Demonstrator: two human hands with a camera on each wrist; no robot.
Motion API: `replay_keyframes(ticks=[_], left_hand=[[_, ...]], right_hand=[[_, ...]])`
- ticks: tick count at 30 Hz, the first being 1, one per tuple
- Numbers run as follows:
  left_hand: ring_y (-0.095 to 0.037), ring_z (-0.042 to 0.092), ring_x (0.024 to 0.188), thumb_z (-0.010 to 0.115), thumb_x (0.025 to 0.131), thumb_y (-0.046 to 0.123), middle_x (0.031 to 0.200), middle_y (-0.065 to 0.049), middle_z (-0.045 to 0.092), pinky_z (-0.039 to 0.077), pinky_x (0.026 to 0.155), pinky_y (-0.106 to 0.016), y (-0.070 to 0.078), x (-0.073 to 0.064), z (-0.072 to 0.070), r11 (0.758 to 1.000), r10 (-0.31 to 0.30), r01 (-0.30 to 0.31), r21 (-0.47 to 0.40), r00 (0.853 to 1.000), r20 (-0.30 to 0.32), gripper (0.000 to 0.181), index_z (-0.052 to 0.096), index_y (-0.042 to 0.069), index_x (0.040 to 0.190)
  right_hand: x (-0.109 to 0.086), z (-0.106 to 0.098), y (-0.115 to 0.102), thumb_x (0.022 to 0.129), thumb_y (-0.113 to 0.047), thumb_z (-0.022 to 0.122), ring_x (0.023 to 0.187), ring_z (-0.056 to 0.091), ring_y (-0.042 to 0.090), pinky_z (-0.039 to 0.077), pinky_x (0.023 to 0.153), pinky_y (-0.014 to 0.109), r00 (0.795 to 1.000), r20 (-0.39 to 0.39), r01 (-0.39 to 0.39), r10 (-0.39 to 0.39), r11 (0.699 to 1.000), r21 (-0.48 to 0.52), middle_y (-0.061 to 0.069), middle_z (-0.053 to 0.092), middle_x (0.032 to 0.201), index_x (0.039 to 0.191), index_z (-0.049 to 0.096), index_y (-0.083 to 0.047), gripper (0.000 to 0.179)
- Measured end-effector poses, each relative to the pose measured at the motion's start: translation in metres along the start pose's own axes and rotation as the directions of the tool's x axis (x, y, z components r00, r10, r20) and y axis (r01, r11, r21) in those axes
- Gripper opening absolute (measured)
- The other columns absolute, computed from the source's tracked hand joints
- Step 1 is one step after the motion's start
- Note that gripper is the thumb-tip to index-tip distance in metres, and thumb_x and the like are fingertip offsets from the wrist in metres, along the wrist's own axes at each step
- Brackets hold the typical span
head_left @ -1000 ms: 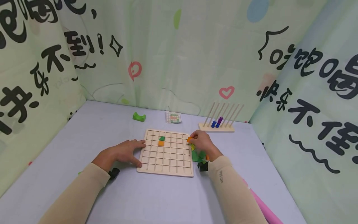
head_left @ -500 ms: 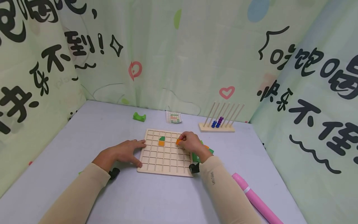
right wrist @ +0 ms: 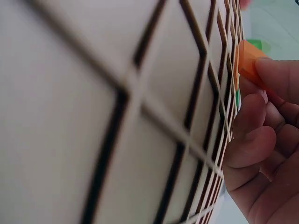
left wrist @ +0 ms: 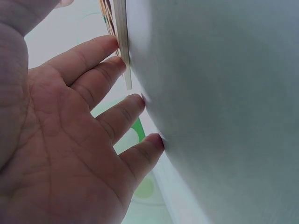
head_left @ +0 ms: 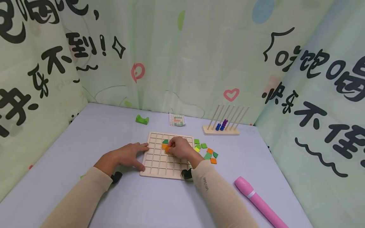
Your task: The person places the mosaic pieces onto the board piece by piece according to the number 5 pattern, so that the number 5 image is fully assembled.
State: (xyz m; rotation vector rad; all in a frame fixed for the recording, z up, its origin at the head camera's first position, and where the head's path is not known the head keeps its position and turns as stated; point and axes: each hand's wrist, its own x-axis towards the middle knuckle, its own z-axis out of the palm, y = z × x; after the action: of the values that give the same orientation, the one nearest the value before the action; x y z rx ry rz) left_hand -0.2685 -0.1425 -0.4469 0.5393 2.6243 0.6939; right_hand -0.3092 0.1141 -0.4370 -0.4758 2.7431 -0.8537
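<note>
A square wooden grid board (head_left: 159, 163) lies on the table. My left hand (head_left: 126, 155) rests at its left edge with fingers spread; in the left wrist view the fingertips (left wrist: 119, 63) touch the board's side. Over the upper middle of the board, my right hand (head_left: 182, 148) pinches an orange square tile (right wrist: 250, 60) between thumb and fingers. Set in the grid just left of that tile are another orange tile (head_left: 164, 146) and, above it, a green quarter-round tile (head_left: 165, 141).
Loose tiles, green, yellow and orange (head_left: 210, 151), lie right of the board. Behind stand a peg rack (head_left: 220, 130) with blue and purple beads, a patterned card (head_left: 176, 120) and a green curved block (head_left: 142, 119). A pink stick (head_left: 260, 202) lies at front right.
My right hand has carried the orange tile leftward from the board's right edge to beside the placed orange tile, uncovering the loose tiles. My left hand has stayed still.
</note>
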Motion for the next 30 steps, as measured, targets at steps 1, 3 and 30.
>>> replay_keyframes(ticks=[1,3,30], left_hand=[[-0.043,0.026,0.156,0.093,0.075,0.039,0.17,-0.007,0.034,0.03,0.123,-0.061,0.0,0.0,0.0,1.0,0.001,-0.001,-0.002,1.0,0.001,0.094,0.051,0.01,0.154],[-0.043,0.026,0.156,0.093,0.076,0.039,0.17,-0.008,0.033,0.029,0.123,-0.061,-0.001,-0.001,-0.001,1.0,0.009,-0.009,-0.002,1.0,0.004,0.094,0.05,0.01,0.154],[-0.043,0.025,0.157,0.093,0.076,0.04,0.17,-0.006,0.034,0.028,0.124,-0.059,-0.004,0.001,-0.002,1.0,0.024,-0.024,0.001,1.0,0.009,0.093,0.051,0.009,0.154]], right_hand=[[0.0,0.002,-0.002,0.096,-0.01,0.068,0.081,0.056,0.018,0.046,0.073,0.028,1.0,0.009,0.003,-0.003,1.0,-0.001,0.002,0.065,0.09,0.099,0.071,-0.008,0.004],[0.0,0.004,-0.006,0.097,-0.009,0.067,0.082,0.056,0.018,0.046,0.074,0.028,1.0,0.018,0.01,-0.01,1.0,-0.007,0.002,0.065,0.091,0.099,0.07,-0.008,0.004],[0.005,0.018,-0.029,0.099,-0.017,0.07,0.089,0.061,0.019,0.056,0.082,0.038,0.995,-0.001,-0.1,0.102,0.972,-0.213,0.003,0.072,0.099,0.098,0.075,-0.012,0.007]])
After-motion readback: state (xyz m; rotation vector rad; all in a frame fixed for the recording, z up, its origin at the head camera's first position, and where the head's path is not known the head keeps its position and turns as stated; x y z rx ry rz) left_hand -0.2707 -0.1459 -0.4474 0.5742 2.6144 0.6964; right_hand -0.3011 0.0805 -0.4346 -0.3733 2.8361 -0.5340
